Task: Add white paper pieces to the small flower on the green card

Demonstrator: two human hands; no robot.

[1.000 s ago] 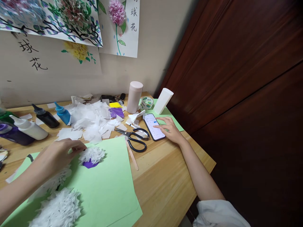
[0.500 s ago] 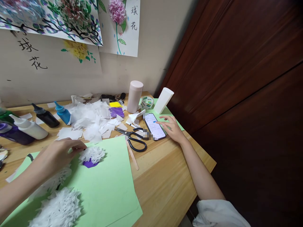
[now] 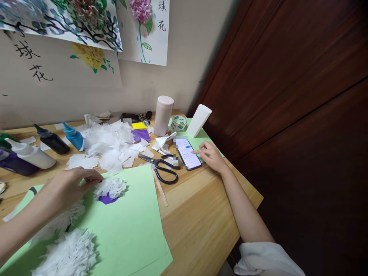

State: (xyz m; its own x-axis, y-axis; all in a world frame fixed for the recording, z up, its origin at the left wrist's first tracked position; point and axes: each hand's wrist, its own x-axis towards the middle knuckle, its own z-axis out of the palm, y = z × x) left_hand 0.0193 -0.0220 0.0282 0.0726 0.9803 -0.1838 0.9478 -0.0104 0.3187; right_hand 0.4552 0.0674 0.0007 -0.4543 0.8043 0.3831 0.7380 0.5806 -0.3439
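Observation:
My left hand [image 3: 67,188] is closed in a pinch at the upper left edge of a small white paper flower [image 3: 111,188]. A tiny dark bit shows at its fingertips, too small to name. Beneath that flower is a purple patch [image 3: 107,198], on green paper [image 3: 129,222]. Two larger white paper flowers lie nearer me, one [image 3: 70,253] in front and one [image 3: 61,222] partly behind my left forearm. My right hand [image 3: 212,156] holds nothing; its index finger points onto the lit screen of a phone [image 3: 188,153], with the other fingers bent.
Black-handled scissors [image 3: 159,167] and a wooden stick [image 3: 160,188] lie left of the phone. White paper scraps [image 3: 112,140] are heaped behind. Paint bottles, one blue [image 3: 73,136], stand left. A pink cup [image 3: 163,115], tape roll [image 3: 178,122] and white cylinder [image 3: 199,120] are at the back.
My right index finger has moved down and right on the phone screen, and the other fingers have curled in. The screen display has shifted. My left hand stays at the small flower.

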